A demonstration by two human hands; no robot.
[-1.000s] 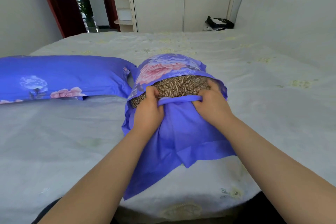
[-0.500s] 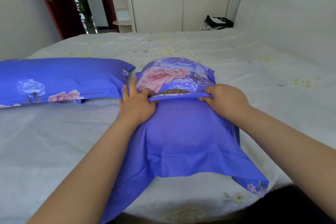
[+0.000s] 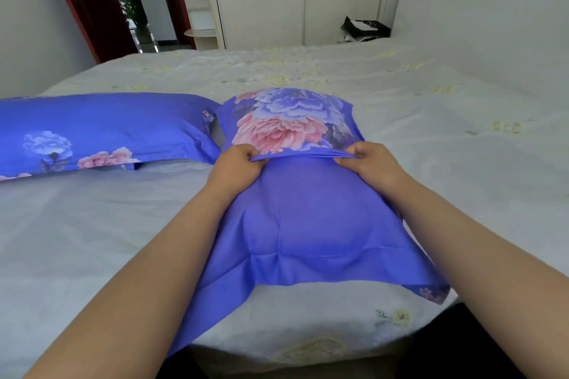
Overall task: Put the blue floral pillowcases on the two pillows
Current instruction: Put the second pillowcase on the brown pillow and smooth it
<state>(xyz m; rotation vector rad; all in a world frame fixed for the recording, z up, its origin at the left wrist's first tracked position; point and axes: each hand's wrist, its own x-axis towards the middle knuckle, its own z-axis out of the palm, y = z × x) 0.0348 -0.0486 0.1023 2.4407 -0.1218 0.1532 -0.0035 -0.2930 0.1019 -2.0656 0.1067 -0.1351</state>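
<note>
Second blue floral pillowcase point(image 3: 308, 212) lies dead centre on the bed point(image 3: 431, 95), running from 12 o'clock down to 6 o'clock toward me, its plain blue half nearest and the big pink-and-lilac bloom panel on the far half. My left hand point(image 3: 237, 168) pinches the folded hem at roughly 11 o'clock of the case, fingers curled round a bunched ridge of cloth; my right hand point(image 3: 371, 164) pinches the same hem at about 1 o'clock, thumb and fingers closed on it. The hem stretches taut between both hands. The pillow inside is fully covered; only its rounded bulge shows under the plain blue fabric. The loose flap at the near end drapes over the bed edge at 6 o'clock. The first cased pillow point(image 3: 101, 132) lies flat at 9 o'clock, its right end just beside the one I hold, whether touching I cannot tell. A dark bag point(image 3: 365, 28) sits at 1 o'clock beyond the bed, by the wardrobe point(image 3: 301, 9).
</note>
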